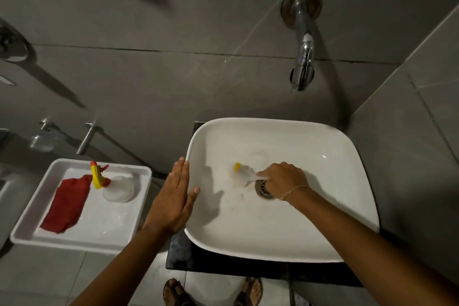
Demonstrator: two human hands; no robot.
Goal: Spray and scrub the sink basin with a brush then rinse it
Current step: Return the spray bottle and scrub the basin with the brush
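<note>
Sink [347, 156] sits white on a dark counter under the wall tap [303, 57], and we're mid-scrub by the look of it. Our right hand [283, 177] is curled tight around the brush [244, 174], pushing the blurry bristles into the basin floor just beside the drain [263, 189], where grime likely collects. Our left hand [173, 196] lies flat, fingers together, on the sink's left rim, probably to brace. Left of the sink, a tray [29, 233] holds the spray bottle [109, 181] and a red cloth [65, 204], parked within reach.
</note>
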